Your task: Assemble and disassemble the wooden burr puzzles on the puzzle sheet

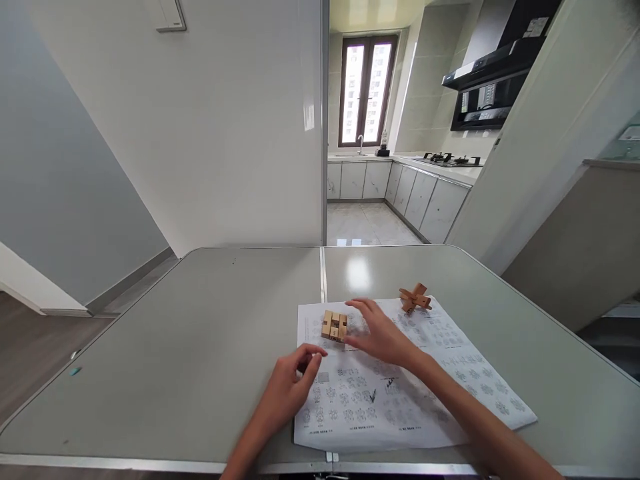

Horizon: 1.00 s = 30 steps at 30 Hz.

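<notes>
A small wooden block puzzle rests on a printed instruction sheet on the grey folding table. My right hand lies just right of the block puzzle, fingers stretched out and spread toward it, holding nothing. My left hand rests at the sheet's left edge, fingers curled inward with the tips pressed together; nothing shows in them. A second wooden puzzle, a cross-shaped burr, stands at the sheet's far right corner, away from both hands.
A seam runs down the middle of the table. Behind the table, a white wall stands at left and a doorway opens onto a kitchen with cabinets and a window. A counter rises at right.
</notes>
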Each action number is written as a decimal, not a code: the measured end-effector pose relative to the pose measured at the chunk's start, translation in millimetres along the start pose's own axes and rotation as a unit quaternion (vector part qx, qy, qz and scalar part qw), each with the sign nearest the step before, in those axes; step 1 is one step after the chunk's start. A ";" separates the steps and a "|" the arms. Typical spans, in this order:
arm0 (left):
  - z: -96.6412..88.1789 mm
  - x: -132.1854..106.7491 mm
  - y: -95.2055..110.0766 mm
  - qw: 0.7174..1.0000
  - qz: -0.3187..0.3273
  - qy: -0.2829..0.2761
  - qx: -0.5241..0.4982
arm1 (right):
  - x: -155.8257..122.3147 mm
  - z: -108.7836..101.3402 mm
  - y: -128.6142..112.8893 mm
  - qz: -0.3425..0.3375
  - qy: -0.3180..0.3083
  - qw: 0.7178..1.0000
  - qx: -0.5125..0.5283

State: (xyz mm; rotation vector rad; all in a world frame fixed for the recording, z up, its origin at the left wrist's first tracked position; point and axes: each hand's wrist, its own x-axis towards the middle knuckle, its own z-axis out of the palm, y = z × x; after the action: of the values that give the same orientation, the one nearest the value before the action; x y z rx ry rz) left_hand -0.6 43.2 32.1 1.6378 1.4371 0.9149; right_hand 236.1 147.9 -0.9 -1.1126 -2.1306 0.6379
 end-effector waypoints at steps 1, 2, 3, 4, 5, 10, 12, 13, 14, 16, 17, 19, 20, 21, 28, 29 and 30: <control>-1.9 11.7 -0.4 1.000 0.014 -0.002 0.016 | 3.4 7.1 -1.1 -0.006 -0.024 1.000 -0.003; -3.9 23.8 -1.6 0.999 0.029 0.000 0.030 | 6.6 13.6 -2.1 -0.014 -0.044 0.999 -0.005; -5.8 36.0 -3.5 0.998 0.043 0.005 0.041 | 9.5 19.6 -3.1 -0.023 -0.054 0.998 -0.004; -7.7 48.0 -6.0 0.997 0.057 0.012 0.051 | 12.1 24.9 -4.2 -0.031 -0.062 0.998 -0.002; -9.6 59.3 -9.1 0.996 0.068 0.020 0.061 | 14.0 29.5 -5.3 -0.036 -0.063 0.997 0.000; -15.9 98.4 -28.3 0.989 0.094 0.043 0.101 | 15.0 42.8 -9.8 -0.004 -0.031 0.999 0.023; -16.5 104.5 -34.7 0.989 0.092 0.046 0.108 | 13.8 44.0 -10.4 0.005 -0.023 0.999 0.033; -16.5 105.9 -37.1 0.988 0.091 0.046 0.112 | 13.3 44.0 -10.6 0.005 -0.021 0.999 0.037; -16.2 106.5 -39.1 0.988 0.091 0.044 0.115 | 12.9 43.6 -10.7 0.006 -0.019 0.999 0.040; -15.4 106.2 -41.7 0.987 0.093 0.039 0.124 | 12.3 42.3 -10.8 0.008 -0.013 0.999 0.049; -14.8 105.7 -42.5 0.986 0.095 0.035 0.130 | 11.9 41.4 -10.9 0.007 -0.009 0.998 0.054; -13.4 104.4 -43.2 0.984 0.099 0.026 0.145 | 11.2 40.0 -10.8 0.002 -0.002 0.998 0.063; -12.6 103.8 -43.4 0.983 0.100 0.022 0.153 | 10.8 39.5 -10.7 -0.001 0.002 0.998 0.066; -11.9 103.2 -43.6 0.982 0.101 0.018 0.161 | 10.5 39.1 -10.5 -0.003 0.006 0.998 0.068; -8.1 99.9 -47.9 0.970 0.118 0.005 0.211 | 8.4 38.8 -10.8 -0.002 0.002 0.998 0.066; -8.0 99.6 -48.4 0.969 0.121 0.004 0.216 | 8.1 38.9 -10.9 0.002 -0.002 0.998 0.066; -7.9 99.3 -48.6 0.968 0.122 0.004 0.220 | 8.0 39.0 -10.8 0.007 -0.006 0.998 0.066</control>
State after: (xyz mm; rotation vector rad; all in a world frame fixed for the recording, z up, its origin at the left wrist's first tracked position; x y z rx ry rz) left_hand -18.5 146.3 -4.3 2.1805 1.5436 0.7673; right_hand 198.6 144.2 -17.5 -1.0561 -2.0594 0.7811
